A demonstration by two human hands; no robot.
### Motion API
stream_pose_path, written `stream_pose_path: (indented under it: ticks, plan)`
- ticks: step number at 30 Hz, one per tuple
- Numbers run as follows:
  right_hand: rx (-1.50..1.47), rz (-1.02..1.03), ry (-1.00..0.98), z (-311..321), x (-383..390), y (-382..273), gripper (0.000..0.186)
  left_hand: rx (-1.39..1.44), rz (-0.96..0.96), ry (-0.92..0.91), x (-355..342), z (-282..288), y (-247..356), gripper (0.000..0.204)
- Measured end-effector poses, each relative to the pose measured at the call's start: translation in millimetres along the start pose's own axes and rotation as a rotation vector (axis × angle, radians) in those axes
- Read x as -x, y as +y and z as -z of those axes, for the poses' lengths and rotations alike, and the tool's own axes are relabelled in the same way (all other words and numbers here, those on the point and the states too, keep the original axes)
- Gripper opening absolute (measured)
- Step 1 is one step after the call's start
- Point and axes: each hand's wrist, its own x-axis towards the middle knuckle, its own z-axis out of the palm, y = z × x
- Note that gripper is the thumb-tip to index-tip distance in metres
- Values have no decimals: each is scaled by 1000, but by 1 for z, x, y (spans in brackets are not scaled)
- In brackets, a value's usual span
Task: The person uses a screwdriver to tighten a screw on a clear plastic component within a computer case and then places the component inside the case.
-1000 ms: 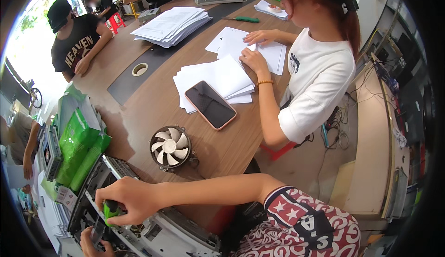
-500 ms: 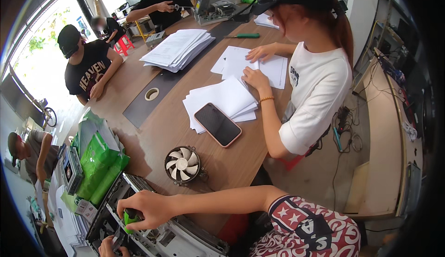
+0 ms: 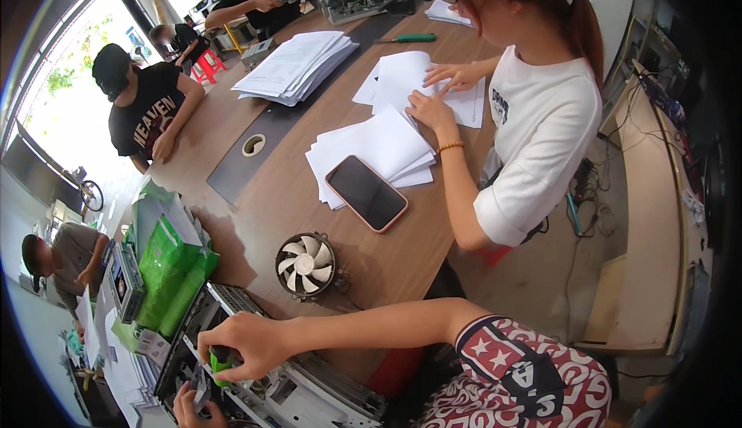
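An open metal computer case (image 3: 325, 397) lies at the lower left, at the table's near edge. Above its inside, my right hand (image 3: 251, 343) is closed round the green and black handle of a screwdriver (image 3: 221, 368); the tip cannot be made out. Close below, my left hand (image 3: 192, 409) has its fingers bent round a small grey metal piece (image 3: 202, 391) in the case. Whether that piece is loose or fixed I cannot tell. The lower frame edge cuts off part of this hand.
A cooling fan (image 3: 306, 266) stands on the table (image 3: 255, 246) beyond the case. Farther off are a phone (image 3: 366, 193), paper sheets (image 3: 371, 146), a paper stack (image 3: 294, 65) and a tape roll (image 3: 253, 145). Green bags (image 3: 174, 270) sit left. A person (image 3: 541, 134) handles papers at right.
The view has shifted slightly. Both my hands keep their places at the case, with the screwdriver still gripped. The person at right has moved a hand over the sheets.
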Motion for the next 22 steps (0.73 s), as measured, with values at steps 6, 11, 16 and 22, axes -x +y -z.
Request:
stream_pose_path:
  ticks: [6,11,16,22]
  plan:
    - [20,4,9,-2,2,1,31,2,-8,28,-1,-1,3,24]
    - [9,-6,3,-2,2,1,30,19,21,15,-3,0,7,26]
    - [22,-7,-14,-1,1,1,30,-51,-4,26,0,-2,5,27]
    - [9,-5,-11,0,1,0,30,-51,13,30,0,-2,4,29]
